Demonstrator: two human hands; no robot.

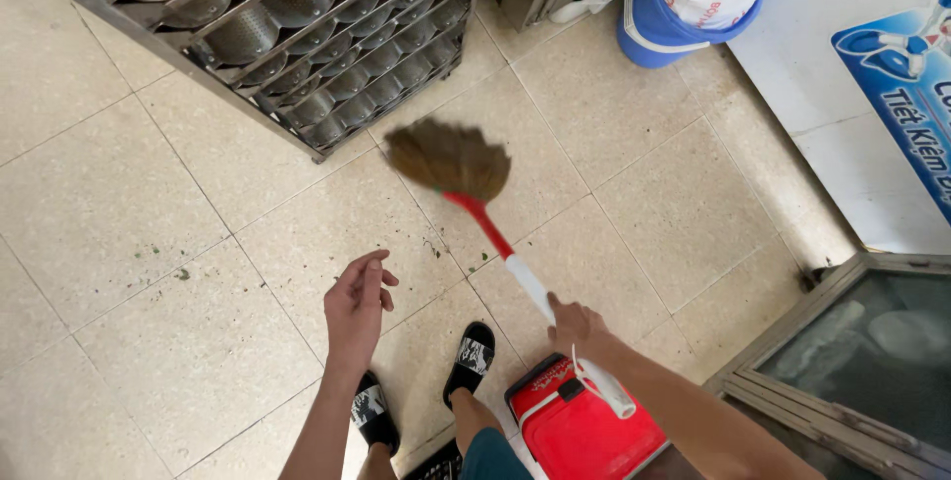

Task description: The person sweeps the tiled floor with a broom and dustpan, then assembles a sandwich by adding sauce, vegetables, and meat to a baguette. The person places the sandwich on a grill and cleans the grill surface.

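Observation:
My right hand (577, 324) grips the white part of a broom handle (530, 287), which turns red toward the head. The brown bristle head (448, 157) is blurred and sits over the beige tiled floor (178, 341), just in front of a metal rack. My left hand (357, 304) hangs free above the floor with its fingers loosely apart and nothing in it. Below, my feet wear black slides (471, 359).
A metal rack (327, 44) full of round steel trays stands at the back left. A blue bucket (659, 29) with a white sack stands at the back right, a red box (580, 430) by my right leg, and a glass-topped cabinet (862, 351) at the right.

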